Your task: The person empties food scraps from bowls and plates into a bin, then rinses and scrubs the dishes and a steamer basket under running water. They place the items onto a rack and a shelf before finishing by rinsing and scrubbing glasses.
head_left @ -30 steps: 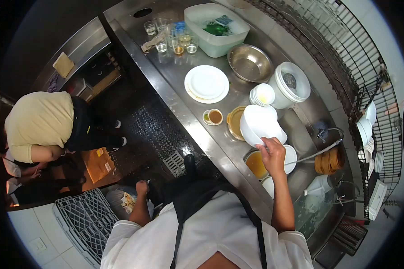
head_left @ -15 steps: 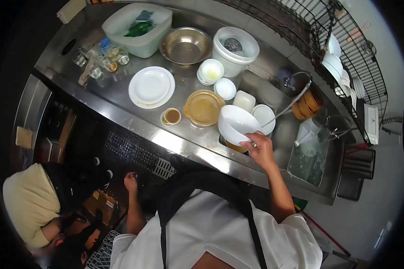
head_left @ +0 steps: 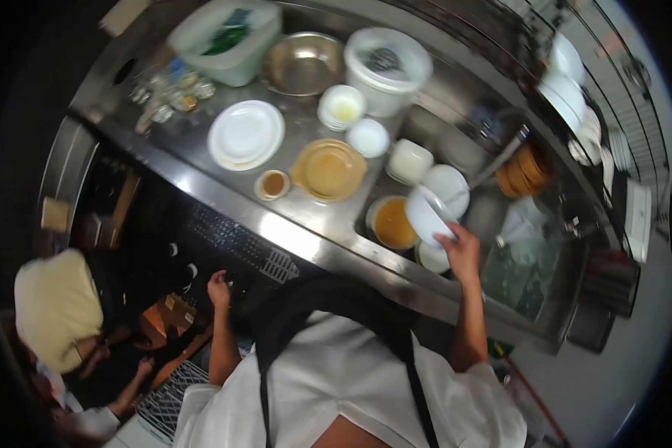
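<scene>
My right hand (head_left: 461, 248) grips the rim of a white bowl (head_left: 428, 216), tilted on its side over the sink. Behind the bowl lies a white dish (head_left: 448, 185), and a square white dish (head_left: 409, 162) sits beside it. A container of orange-brown liquid (head_left: 393, 222) stands just left of the held bowl. Another pale bowl (head_left: 433, 257) is partly hidden below it. My left hand (head_left: 219, 291) hangs low over the dark floor, its fingers curled; what is in them, if anything, I cannot make out.
On the steel counter are a tan dish (head_left: 330, 170), stacked white plates (head_left: 246, 136), small bowls (head_left: 342, 107), glasses (head_left: 173, 91), a steel basin (head_left: 303, 64) and a white bucket (head_left: 388, 71). A wire rack (head_left: 567, 75) overhangs the sink. Other people crouch at lower left (head_left: 60, 310).
My right hand has moved right with the white bowl, which is now tilted more steeply. The container of orange-brown liquid has come into fuller view. The whole view has shifted slightly.
</scene>
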`<state>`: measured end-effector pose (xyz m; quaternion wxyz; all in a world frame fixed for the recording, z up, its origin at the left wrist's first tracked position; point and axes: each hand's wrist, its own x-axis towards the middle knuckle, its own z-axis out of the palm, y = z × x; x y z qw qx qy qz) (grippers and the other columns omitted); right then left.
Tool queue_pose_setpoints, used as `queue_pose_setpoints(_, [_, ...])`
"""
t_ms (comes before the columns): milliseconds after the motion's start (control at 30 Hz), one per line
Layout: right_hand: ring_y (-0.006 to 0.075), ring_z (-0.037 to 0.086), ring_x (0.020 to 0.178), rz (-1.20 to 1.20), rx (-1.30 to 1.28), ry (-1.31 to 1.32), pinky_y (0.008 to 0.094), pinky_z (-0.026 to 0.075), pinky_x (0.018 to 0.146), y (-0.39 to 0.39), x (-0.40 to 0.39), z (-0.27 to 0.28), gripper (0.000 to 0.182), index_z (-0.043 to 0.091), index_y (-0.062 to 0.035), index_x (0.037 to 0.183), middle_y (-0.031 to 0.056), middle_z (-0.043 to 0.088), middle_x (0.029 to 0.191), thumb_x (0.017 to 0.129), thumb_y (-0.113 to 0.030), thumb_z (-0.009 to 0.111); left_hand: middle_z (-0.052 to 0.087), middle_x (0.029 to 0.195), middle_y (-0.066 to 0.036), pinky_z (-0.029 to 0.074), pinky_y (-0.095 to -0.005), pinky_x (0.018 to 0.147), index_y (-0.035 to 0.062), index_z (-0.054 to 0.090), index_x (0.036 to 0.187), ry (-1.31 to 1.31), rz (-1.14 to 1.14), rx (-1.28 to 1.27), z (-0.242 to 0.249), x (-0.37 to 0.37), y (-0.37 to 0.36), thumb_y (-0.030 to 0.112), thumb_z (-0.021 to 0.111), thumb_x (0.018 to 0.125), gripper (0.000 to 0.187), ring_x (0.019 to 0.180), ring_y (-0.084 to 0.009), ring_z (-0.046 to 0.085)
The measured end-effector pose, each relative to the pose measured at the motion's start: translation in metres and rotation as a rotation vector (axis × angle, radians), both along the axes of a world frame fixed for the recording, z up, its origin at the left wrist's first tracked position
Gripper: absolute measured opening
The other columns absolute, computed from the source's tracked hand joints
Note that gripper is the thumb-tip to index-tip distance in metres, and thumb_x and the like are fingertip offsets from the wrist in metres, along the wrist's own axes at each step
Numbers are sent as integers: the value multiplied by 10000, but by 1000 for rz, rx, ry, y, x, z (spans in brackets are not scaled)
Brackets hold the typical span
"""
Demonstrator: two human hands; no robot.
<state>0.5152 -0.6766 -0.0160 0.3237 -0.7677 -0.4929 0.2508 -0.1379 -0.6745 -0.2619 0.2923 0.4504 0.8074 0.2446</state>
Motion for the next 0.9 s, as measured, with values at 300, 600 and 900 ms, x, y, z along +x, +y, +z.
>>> queue_pose_setpoints(300, [276,688,744,-116,-180,4,390,515,705,21,100,-66,295,714,-10,953,161,728,859,801,-252,787,739,1000,-117,512,-340,846,24,719,1103,-96,-46,-24,28,27,-2,64,522,935,262,920,-202,686])
queue_pose_setpoints(600, [390,695,838,55,-476,-455,485,542,796,-32,110,-159,281,707,-26,910,192,720,876,755,-255,752,673,866,-24,471,-257,738,19,712,1078,-166,-10,-21,46,75,-32,44,549,963,201,786,-97,585])
queue_pose_setpoints(900, [377,707,881,393,-761,-528,488,556,795,-57,115,-297,282,725,-33,912,203,724,914,772,-278,731,683,775,-164,494,-335,674,24,712,1095,126,-221,-9,141,164,-5,69,558,958,211,700,-157,621])
